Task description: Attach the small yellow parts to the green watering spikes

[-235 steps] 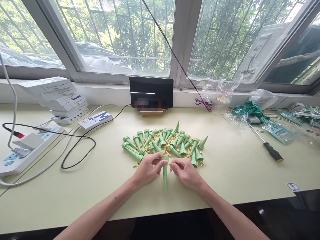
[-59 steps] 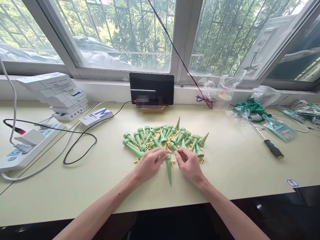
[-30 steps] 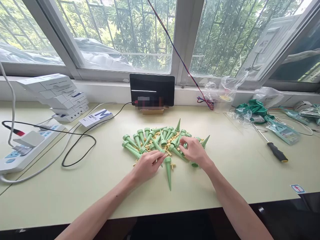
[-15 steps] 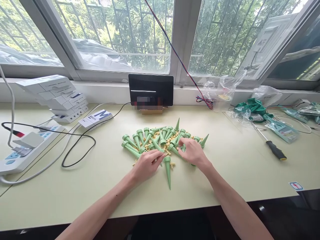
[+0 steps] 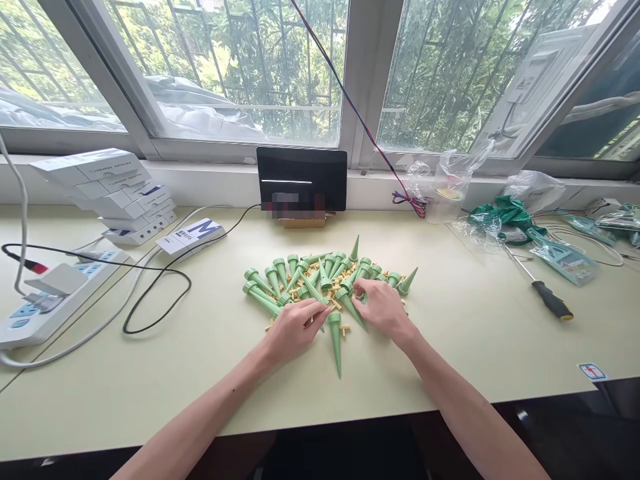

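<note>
A pile of green plastic watering spikes (image 5: 280, 268) with ribbed caps lies mid-table, small yellow T-shaped valves (image 5: 336, 305) scattered among them. My left hand (image 5: 296, 327) rests at the pile's near left side, thumb and fingertips pinched together; whatever is between them is too small to name. At the near right of the heap, my right hand (image 5: 384, 308) has its fingers curled in, thumb and forefinger close together, their contents hidden. One spike (image 5: 336, 347) points toward me between the hands, and a yellow valve (image 5: 345, 330) lies beside its cap.
A black tablet (image 5: 303, 177) stands behind the pile. White boxes (image 5: 115, 193) and a power strip (image 5: 65, 293) with cables are at left. On the right are a screwdriver (image 5: 550, 300), a packaged teal item (image 5: 563, 257) and clear plastic bags (image 5: 535, 187).
My right hand has shifted slightly left and toward me, its thumb and forefinger drawing closer together. A spike beside it now shows more of its length. My left hand stays put.
</note>
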### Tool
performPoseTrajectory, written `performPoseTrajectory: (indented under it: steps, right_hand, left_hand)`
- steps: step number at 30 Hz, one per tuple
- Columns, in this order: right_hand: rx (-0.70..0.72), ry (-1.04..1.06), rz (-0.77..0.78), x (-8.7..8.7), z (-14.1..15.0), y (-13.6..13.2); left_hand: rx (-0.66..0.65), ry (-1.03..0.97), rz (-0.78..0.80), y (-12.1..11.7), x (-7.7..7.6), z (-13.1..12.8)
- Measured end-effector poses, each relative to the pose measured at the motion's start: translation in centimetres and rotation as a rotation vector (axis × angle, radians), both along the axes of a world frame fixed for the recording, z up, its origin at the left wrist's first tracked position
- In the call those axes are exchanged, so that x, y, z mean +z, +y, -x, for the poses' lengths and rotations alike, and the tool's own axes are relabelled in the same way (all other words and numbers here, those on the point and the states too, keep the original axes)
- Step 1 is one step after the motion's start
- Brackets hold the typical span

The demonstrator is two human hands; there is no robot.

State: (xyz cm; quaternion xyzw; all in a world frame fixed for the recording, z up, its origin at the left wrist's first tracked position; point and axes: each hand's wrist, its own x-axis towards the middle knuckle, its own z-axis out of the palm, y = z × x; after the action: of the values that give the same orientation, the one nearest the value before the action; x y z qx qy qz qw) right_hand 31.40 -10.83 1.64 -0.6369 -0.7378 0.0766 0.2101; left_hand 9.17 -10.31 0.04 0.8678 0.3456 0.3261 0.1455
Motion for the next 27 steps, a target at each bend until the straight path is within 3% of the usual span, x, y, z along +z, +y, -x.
performPoseTrajectory:
  steps: [13,27]
  right_hand:
    - [-0.012,0.043,-0.013,-0.22,0.30,0.03]
    - [-0.005,0.557,-0.117,0.61,0.21,-0.19]
  left_hand:
    - [0.002,0.010,0.011,-0.04,0.15,-0.05]
    - [0.028,-0.021,0.058,-0.17,0.20,-0.01]
